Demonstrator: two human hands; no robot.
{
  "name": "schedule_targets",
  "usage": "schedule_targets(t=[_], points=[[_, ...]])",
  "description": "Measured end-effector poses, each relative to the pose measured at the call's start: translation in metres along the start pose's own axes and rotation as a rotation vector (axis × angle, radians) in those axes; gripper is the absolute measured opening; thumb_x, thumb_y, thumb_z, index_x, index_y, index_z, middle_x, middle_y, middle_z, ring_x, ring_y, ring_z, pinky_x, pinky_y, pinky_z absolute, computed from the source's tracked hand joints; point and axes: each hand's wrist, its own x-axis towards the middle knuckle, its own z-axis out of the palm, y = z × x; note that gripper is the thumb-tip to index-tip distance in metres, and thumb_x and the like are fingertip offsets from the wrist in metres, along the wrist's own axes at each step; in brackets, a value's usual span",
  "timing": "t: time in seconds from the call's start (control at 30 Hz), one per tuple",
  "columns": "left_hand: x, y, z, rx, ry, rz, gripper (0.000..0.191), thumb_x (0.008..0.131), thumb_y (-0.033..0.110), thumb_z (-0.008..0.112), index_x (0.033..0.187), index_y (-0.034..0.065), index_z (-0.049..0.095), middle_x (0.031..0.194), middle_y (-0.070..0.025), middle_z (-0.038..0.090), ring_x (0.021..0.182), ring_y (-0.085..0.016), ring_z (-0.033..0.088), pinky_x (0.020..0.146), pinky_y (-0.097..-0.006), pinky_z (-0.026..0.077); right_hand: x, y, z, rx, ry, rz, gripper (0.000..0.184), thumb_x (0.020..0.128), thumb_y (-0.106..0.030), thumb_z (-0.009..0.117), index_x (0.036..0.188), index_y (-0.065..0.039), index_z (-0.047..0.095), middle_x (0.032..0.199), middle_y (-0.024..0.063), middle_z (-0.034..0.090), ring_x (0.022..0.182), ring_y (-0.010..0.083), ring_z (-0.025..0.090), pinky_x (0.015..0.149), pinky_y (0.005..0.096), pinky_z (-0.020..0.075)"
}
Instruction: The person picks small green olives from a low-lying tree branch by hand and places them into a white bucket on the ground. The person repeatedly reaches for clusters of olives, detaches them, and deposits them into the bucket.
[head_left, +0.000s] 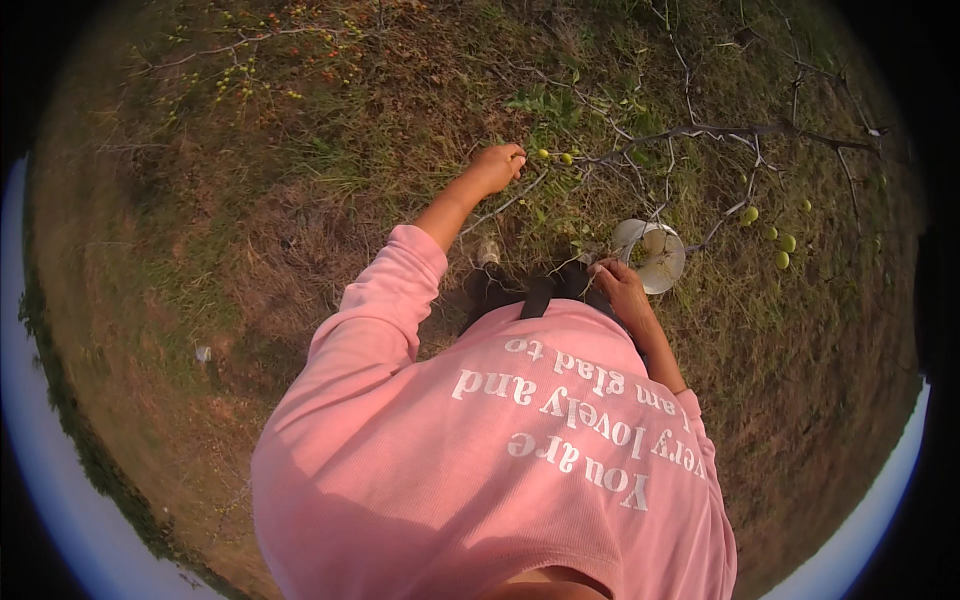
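Observation:
My left hand (501, 166) reaches out to the end of a thorny branch (694, 130), its fingers curled beside two yellow-green round fruits (553, 156). Whether it grips a twig or a fruit is hidden. My right hand (622, 289) is lower, close to my waist, with its thumb and fingertips drawn together by thin twigs. I cannot tell what lies between those fingertips. Just beyond its knuckles is a whitish plastic bucket (667, 266), its mouth partly visible and some small greenish contents inside. Thin twigs cross in front of the bucket.
More green fruits (786, 243) hang on twigs at the right. At the upper left, another branch (247, 41) bears many small yellow and reddish fruits. Dry grass (300, 247) covers the ground, with a pale scrap (203, 353) lying at the left.

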Motion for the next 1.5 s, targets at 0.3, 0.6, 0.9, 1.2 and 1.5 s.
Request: schedule_targets(t=[0.3, 0.6, 0.9, 1.2, 1.5], points=[[-0.014, 0.001, 0.005, -0.070, 0.184, -0.030, 0.027, 0.097, 0.025, 0.044, 0.116, 0.0064, 0.048, 0.097, -0.0109, 0.060, 0.081, -0.024, 0.058, 0.069, -0.0404, 0.045, -0.008, -0.008, -0.003, -0.026, -0.003, -0.003, 0.022, 0.093, -0.022, 0.054, 0.095, -0.002, 0.062, 0.081, 0.0012, 0.059, 0.072, 0.0083, 0.050, 0.067, 0.0219, 0.0418], [-0.024, -0.011, -0.015, -1.247, 0.206, 0.020, 0.018, 0.092, 0.017, 0.048, 0.106, 0.0059, 0.046, 0.088, -0.0106, 0.059, 0.064, -0.013, 0.055, 0.050, -0.0238, 0.044, -0.004, -0.001, 0.001, 0.075, -0.011, -0.003, 0.023, 0.093, -0.022, 0.054, 0.096, -0.001, 0.063, 0.081, 0.0001, 0.059, 0.075, 0.0087, 0.051, 0.070, 0.0240, 0.0427], [0.011, 0.012, -0.018, -0.851, 0.136, 0.069, 0.025, 0.090, 0.030, 0.058, 0.100, 0.0072, 0.060, 0.092, -0.0075, 0.062, 0.079, -0.019, 0.062, 0.059, -0.0300, 0.048, -0.016, -0.024, 0.002, -0.026, -0.007, -0.009, 0.023, 0.094, -0.022, 0.052, 0.094, -0.001, 0.061, 0.072, -0.0012, 0.055, 0.068, 0.0081, 0.048, 0.064, 0.0232, 0.0401], [0.037, 0.055, 0.001, 0.702, 0.026, 0.282, 0.039, 0.084, 0.035, 0.063, 0.118, 0.0159, 0.060, 0.105, -0.0091, 0.064, 0.094, -0.028, 0.061, 0.075, -0.0433, 0.050, -0.011, -0.006, 0.006, 0.019, 0.038, -0.065, 0.022, 0.093, -0.023, 0.052, 0.092, -0.003, 0.061, 0.074, -0.0013, 0.057, 0.070, 0.0078, 0.049, 0.064, 0.0238, 0.0414], [0.047, 0.046, 0.004, 0.925, -0.047, 0.230, 0.028, 0.088, 0.035, 0.058, 0.098, 0.0092, 0.059, 0.095, -0.0086, 0.064, 0.091, -0.029, 0.061, 0.071, -0.0436, 0.050, -0.009, 0.013, -0.001, 0.079, 0.040, -0.066, 0.022, 0.092, -0.022, 0.054, 0.093, -0.002, 0.062, 0.070, 0.0010, 0.057, 0.066, 0.0083, 0.050, 0.062, 0.0241, 0.0416]])
